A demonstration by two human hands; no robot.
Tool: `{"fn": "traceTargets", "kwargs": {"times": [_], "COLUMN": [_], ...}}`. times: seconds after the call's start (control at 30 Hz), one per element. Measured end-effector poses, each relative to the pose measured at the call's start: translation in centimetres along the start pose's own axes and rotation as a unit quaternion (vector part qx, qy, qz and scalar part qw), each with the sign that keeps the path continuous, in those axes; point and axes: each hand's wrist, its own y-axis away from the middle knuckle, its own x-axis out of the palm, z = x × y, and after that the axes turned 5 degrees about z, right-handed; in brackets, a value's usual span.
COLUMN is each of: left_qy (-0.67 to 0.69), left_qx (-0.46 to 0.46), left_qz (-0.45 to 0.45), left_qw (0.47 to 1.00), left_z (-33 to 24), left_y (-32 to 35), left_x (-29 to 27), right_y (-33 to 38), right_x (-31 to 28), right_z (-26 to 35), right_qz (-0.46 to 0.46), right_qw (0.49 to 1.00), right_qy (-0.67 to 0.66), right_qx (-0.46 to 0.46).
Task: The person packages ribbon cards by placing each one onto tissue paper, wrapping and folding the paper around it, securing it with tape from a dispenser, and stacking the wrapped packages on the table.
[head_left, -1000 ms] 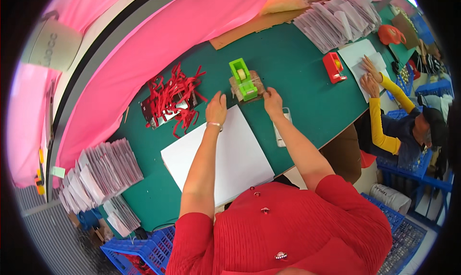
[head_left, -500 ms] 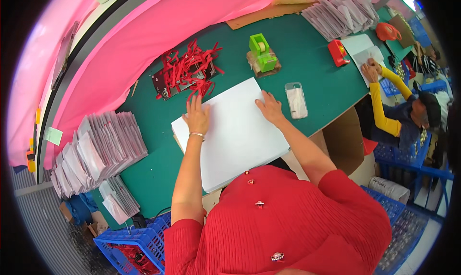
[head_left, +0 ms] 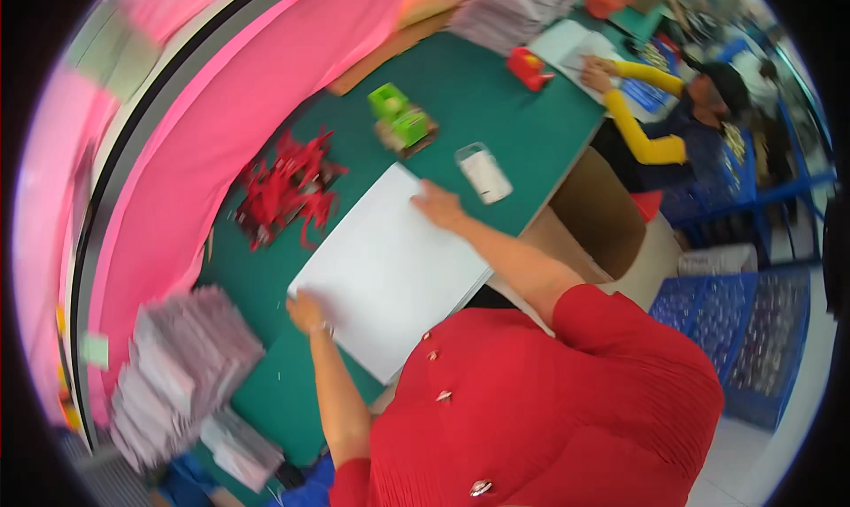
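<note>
From where I stood, a broad stack of white paper sheets (head_left: 390, 268) lay on the green tabletop (head_left: 540, 135) before the person. The left hand (head_left: 305, 310) and right hand (head_left: 436, 204) touched opposite sides, seemingly steadying it; blur hid whether either gripped.

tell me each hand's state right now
Left hand: at left corner of rectangular white paper stack, grip unclear.
Right hand: on its right edge, grip unclear.
</note>
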Motion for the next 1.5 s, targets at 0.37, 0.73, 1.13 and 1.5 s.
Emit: {"fn": "traceTargets", "kwargs": {"times": [0.37,0.73,1.13,1.5], "left_qy": [0.21,0.318,-0.05,0.321], "left_qx": [-0.171,-0.033,-0.154,0.163], "left_qz": [0.119,0.054,0.037,-0.005], "left_qw": [0.955,0.946,0.986,0.933], "left_z": [-3.1,-7.7,-7.8,-19.2], "left_y": [1.1,-8.0,-18.8,-15.9], "left_x": [-2.6,-2.6,1.6,-5.5], "right_y": [5.3,6.8,7.3,6.6], "right_x": [0.8,4.0,3.2,3.3], "right_z": [1.8,0.7,2.4,1.8], "right_qz": [-0.15,-0.049,-0.015,-0.039], "right_qw": [0.954,0.913,0.912,0.909], "right_qy": [0.162,0.168,0.186,0.194], "right_qx": [-0.202,-0.369,-0.365,-0.367]}}
